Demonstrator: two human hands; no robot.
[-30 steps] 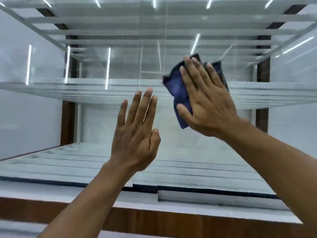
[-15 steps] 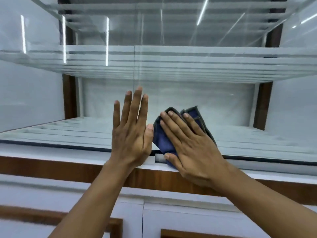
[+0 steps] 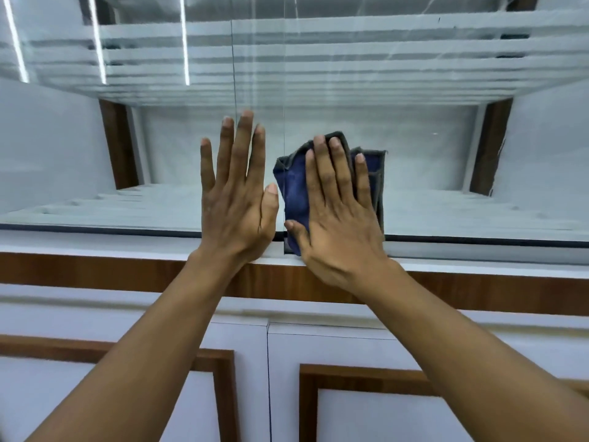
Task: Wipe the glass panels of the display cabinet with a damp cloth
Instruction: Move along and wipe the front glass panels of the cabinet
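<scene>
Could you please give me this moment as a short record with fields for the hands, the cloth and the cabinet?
left hand: flat, fingers straight, against the glass beside the cloth
right hand: flat, fingers straight, pressing the cloth to the glass
cloth: blue, grey-edged, folded, low on the glass near its bottom edge
glass: streaked with light reflections; vertical panel edges visible above the hands
lower doors: white with brown frames, closed

Glass panels (image 3: 446, 154): clear, smooth, glossy, mirroring light strips (image 3: 185, 43) upper left, faint streaks upper right. Cloth (image 3: 294, 186), centre: blue napped fabric, matt, grey stitched edge. Trim band (image 3: 95, 271) mid-frame: brown wood grain, satin. Lower doors (image 3: 382, 419): white, smooth, matt, wood-look frames.
</scene>
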